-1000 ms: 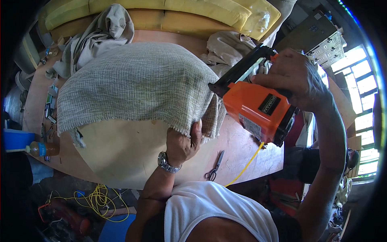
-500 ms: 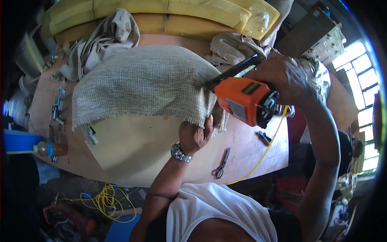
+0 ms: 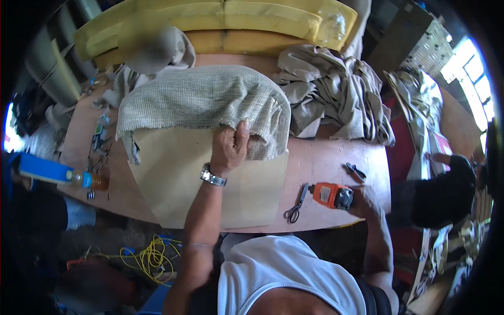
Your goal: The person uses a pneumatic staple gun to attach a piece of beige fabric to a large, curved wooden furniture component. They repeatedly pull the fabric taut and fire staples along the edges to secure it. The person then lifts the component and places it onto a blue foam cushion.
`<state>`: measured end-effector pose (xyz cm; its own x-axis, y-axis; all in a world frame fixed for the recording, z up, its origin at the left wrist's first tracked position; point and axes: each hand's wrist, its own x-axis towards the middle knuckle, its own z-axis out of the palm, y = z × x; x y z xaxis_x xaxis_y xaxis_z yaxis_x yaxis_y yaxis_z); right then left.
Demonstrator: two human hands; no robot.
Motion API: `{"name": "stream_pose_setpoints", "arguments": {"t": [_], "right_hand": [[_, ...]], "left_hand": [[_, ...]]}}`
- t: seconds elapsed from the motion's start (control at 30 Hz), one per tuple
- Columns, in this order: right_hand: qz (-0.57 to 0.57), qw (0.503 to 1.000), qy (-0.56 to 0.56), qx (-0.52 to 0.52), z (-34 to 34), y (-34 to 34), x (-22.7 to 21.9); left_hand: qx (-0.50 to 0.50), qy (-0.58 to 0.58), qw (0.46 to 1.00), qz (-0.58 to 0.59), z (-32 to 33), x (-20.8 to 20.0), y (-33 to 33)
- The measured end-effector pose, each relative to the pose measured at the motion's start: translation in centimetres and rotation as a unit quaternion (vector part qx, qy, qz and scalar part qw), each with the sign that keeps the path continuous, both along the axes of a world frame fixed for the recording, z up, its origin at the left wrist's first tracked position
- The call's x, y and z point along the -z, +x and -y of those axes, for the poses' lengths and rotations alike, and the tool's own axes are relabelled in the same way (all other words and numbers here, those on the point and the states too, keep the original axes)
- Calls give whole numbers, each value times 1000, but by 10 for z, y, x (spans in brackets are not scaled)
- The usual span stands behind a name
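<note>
With thumb and fingers closed, my left hand (image 3: 230, 147) grips the lower edge of a grey-beige woven fabric (image 3: 189, 100), bunching it near its right end. The fabric drapes over the curved far part of a pale tan panel (image 3: 210, 173) lying on the table. At the table's front right, my right hand (image 3: 363, 201) is wrapped round an orange pneumatic staple gun (image 3: 328, 195), held low near the tabletop. Its grip is mostly hidden by the hand. Black-handled scissors (image 3: 295, 206) lie just left of the gun, and pliers (image 3: 356, 172) lie beyond it.
A heap of beige cloth (image 3: 336, 100) sits at the back right, before long yellow foam pieces (image 3: 268, 16). On the left are a bottle (image 3: 92, 180) and small tools (image 3: 98, 139). A coiled yellow hose (image 3: 156, 257) lies on the floor. Another person's dark sleeve (image 3: 441, 197) shows at right.
My right hand has carried the staple gun away from the fabric, down and nearer to the table's front edge. My left hand now pulls up the fabric's edge, which is folded and wrinkled on the right.
</note>
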<state>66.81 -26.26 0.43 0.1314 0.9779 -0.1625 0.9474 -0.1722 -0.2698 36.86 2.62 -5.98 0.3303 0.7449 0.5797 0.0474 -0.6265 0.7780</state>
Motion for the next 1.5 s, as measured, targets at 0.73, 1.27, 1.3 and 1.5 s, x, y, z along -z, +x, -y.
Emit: {"name": "stream_pose_setpoints", "arguments": {"t": [0.73, 1.27, 1.3, 1.5], "right_hand": [[-274, 893, 348, 80, -71, 180, -76], [-9, 856, 167, -489, -231, -26, -177], [-13, 853, 158, -497, -240, -31, -170], [43, 853, 93, -512, -261, -57, -170]], "left_hand": [[-443, -132, 886, -41, 46, -21, 24], [-355, 98, 922, 124, 44, 46, -2], [-361, 97, 919, 128, 44, 46, -6], [-318, 86, 938, 107, 45, 46, -6]]}}
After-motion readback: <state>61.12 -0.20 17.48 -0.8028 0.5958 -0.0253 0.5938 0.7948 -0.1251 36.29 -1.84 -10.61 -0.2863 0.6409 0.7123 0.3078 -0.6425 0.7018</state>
